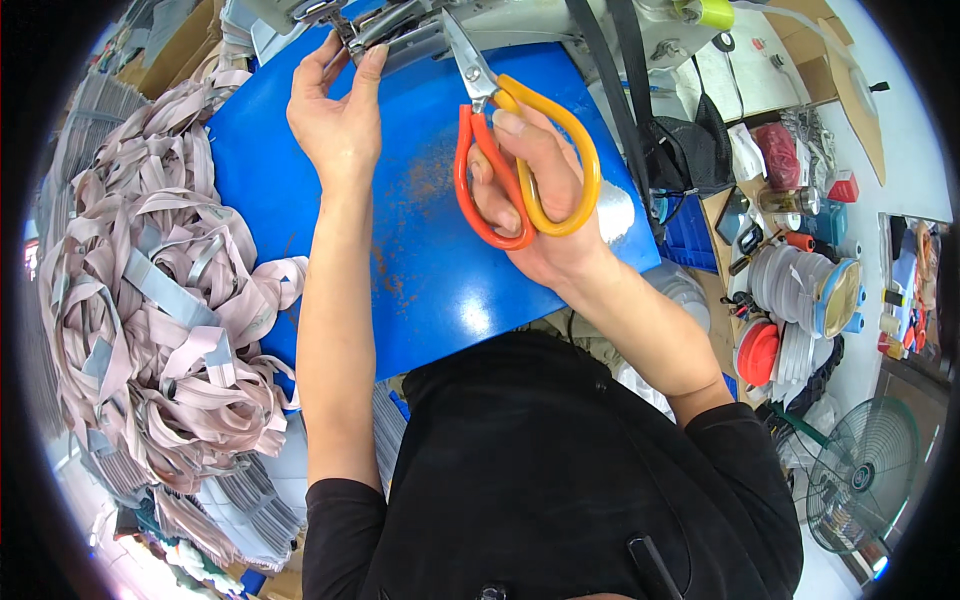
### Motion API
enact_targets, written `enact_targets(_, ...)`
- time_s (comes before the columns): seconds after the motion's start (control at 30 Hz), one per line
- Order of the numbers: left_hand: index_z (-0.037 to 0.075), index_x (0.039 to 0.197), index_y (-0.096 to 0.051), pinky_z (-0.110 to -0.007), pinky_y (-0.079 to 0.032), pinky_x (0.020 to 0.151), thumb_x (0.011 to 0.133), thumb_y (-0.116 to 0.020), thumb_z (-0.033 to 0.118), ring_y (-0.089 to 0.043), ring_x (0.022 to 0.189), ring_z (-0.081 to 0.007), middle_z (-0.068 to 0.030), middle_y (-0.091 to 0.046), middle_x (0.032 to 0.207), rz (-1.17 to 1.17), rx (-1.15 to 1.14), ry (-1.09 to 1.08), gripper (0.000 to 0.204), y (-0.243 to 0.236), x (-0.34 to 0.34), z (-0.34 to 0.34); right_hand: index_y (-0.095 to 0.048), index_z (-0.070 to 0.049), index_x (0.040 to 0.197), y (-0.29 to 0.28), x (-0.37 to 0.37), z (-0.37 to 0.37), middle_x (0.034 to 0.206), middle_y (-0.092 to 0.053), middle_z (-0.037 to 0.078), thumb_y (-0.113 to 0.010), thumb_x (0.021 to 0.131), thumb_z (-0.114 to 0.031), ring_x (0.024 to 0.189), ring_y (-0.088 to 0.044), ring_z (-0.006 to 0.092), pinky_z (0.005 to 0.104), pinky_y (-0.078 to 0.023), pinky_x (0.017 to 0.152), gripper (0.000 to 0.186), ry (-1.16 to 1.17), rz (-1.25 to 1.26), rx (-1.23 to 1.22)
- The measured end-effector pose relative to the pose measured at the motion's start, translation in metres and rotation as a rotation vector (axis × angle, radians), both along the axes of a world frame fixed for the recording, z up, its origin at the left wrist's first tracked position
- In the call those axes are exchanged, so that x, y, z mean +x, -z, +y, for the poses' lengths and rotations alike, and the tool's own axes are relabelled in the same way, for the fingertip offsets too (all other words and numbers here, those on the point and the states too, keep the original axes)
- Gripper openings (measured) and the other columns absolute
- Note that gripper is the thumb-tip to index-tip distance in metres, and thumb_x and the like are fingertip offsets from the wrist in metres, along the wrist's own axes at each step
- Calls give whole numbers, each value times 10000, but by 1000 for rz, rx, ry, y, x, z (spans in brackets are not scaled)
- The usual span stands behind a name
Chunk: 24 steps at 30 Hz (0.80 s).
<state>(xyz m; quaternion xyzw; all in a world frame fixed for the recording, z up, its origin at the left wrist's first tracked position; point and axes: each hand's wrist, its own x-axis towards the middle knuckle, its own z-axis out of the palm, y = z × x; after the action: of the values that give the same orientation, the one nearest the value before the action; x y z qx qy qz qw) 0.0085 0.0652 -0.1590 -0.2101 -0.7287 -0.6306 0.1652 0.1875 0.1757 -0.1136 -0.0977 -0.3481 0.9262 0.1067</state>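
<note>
The relation that matters is the scissors [478,86] to the metal fittings [405,38] of the machine: the right grip [550,175] is clenched on the scissors, thumb and fingers set in the red and orange-yellow handles, and their long axis runs from that grip away from the body and slightly left, blades foremost. The blade tips overlap the fittings in this view; whether they touch cannot be told. The left grip [340,125] is nearer the fittings, with thumb and fingertips right at them, just left of the blades; whether it pinches anything there is hidden. Between the two grips, and nearer the body than either, spreads the blue worktop [430,285]. The heap of pale pink strips [170,330] lies left of the left grip and back toward the body, well apart from the right grip.
</note>
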Motion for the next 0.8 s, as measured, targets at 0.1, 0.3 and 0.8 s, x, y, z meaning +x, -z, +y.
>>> enact_targets(0.1,-56,1286,-656,-344,-624,894,885,-858,175,-673,1169,-233,-150,-703,1207,35,-46,-20,505,1,-1,-1,-555,-76,939,1,4,0,679,-563,16,-619,1020,-293,452,-457,71,220,-355,432,240,35,9,18)
enact_targets(0.3,-49,1301,-666,-339,-566,950,891,-864,236,-677,1150,-225,-141,-722,1198,19,3,-23,537,2,0,1,-553,-84,942,10,-1,22,728,-573,22,-623,1008,-303,465,-450,70,222,-346,434,239,80,58,19)
enact_targets(0.8,-55,1289,-659,-347,-611,915,888,-856,167,-673,1154,-229,-141,-692,1209,32,24,1,499,4,-2,1,-571,-66,1048,8,14,8,747,-592,35,-639,1015,-273,473,-482,77,209,-366,434,220,-35,19,34)
